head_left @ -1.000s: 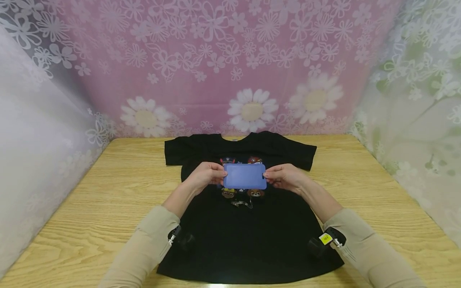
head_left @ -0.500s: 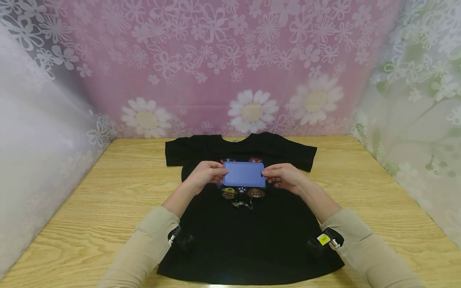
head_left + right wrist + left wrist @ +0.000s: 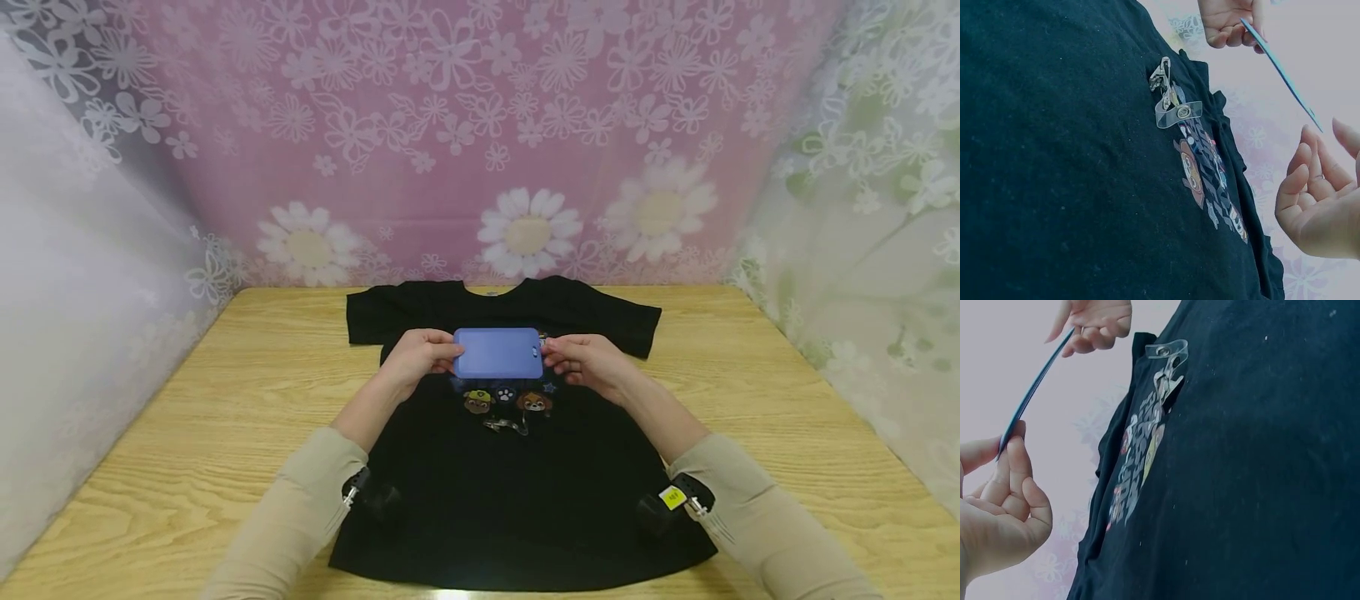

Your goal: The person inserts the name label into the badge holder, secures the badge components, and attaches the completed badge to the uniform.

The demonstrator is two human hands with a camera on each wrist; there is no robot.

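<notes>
Two hands held a thin blue card holder (image 3: 498,353) in the air above the black T-shirt (image 3: 525,492). The left hand (image 3: 417,362) pinched its 9 o'clock edge; the right hand (image 3: 583,364) sat at 3 o'clock, though the right wrist view left contact unclear. It looked light, stiff, smooth, best pinched by its short edges. A clear clip (image 3: 1174,104) lay on the shirt at 6 o'clock.

Bare worktop (image 3: 750,400) is lying open left and right of the black shirt (image 3: 525,500). A metal clip (image 3: 504,427) (with a clear strap) is sitting on the shirt just near of the blue card (image 3: 498,353). Flowered curtains (image 3: 480,142) are closing off the far, left and right sides.
</notes>
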